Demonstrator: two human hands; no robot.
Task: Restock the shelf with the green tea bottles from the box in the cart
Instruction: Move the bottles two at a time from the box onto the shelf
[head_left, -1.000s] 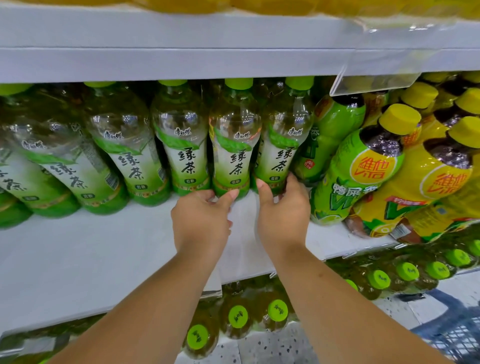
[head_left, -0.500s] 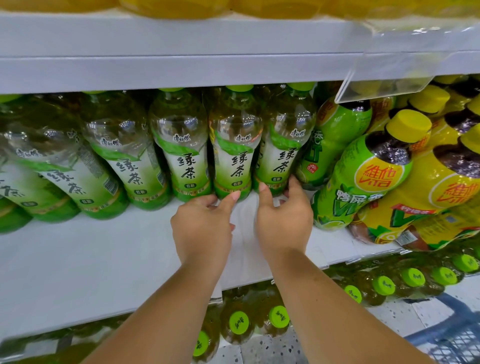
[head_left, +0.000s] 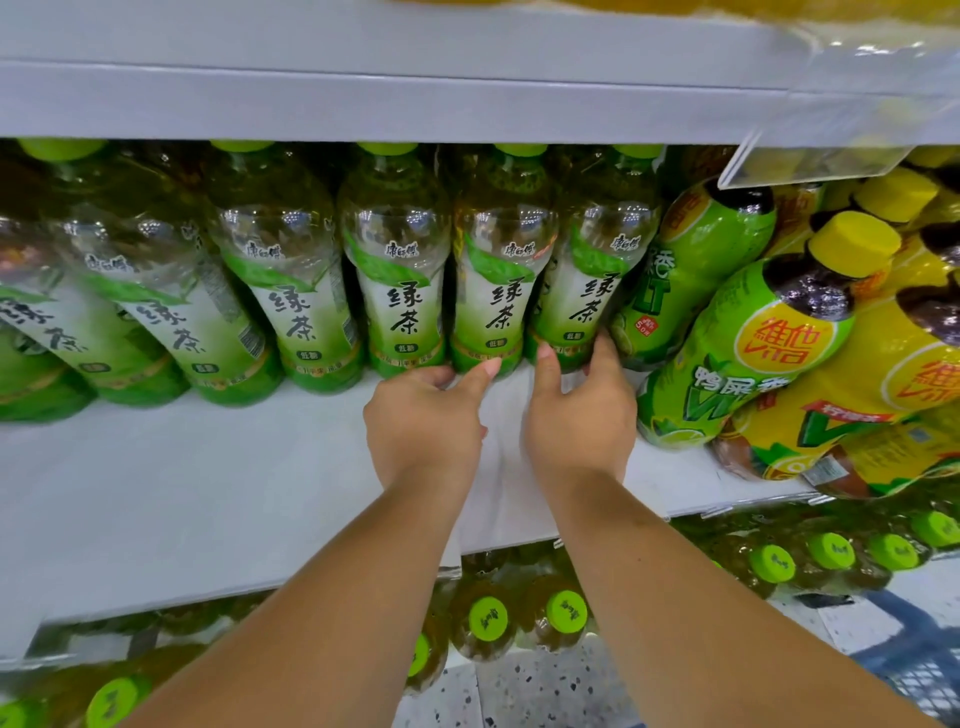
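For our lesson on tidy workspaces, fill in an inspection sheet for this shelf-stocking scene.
Surface: white shelf, bottles standing along its back.
Job's things: green tea bottles in a row; box not in view.
Clutter: yellow-capped drinks right beside the row.
Grips: left grip holds the second-last bottle at its base; right grip holds the end bottle at its base.
Cables: nothing seen.
Surroundings: green-capped bottles on the level below; blue cart at lower right.

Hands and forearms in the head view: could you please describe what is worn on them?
Nothing: the left hand and right hand carry no gloves, the wrists no watch or band, and no sleeve shows on either forearm.
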